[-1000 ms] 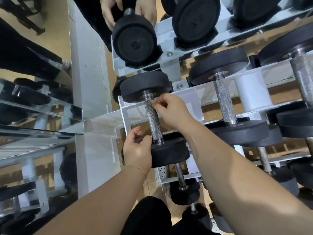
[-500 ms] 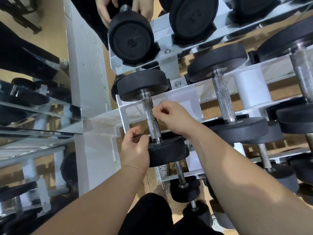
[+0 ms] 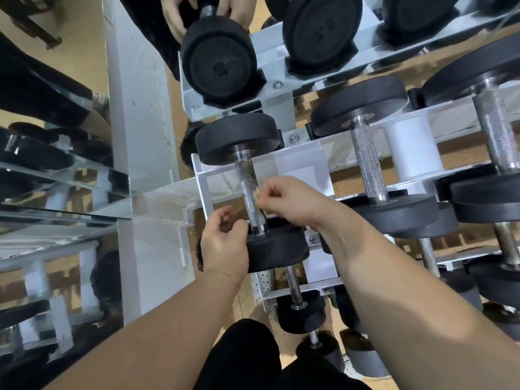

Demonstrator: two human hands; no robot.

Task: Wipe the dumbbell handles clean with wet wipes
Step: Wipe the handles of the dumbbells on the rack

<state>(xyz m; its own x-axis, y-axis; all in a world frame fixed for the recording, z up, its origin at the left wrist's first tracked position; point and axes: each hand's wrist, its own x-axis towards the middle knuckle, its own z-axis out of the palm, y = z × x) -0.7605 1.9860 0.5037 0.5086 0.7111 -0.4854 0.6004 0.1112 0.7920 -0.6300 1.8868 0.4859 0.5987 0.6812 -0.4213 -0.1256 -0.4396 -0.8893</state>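
A white rack [image 3: 298,161] stands beside a white pillar [image 3: 135,108] and a mirror [image 3: 56,175].

Open room lies between the near handle [image 3: 249,190] and the next handle [image 3: 368,161], but black weights [image 3: 239,142] block both ends and the rack wall [image 3: 202,184] crowds the left.

top-rack dumbbell end [image 3: 218,63]: "10" | neighbouring dumbbell end [image 3: 323,29]: possibly "2.5", blurred
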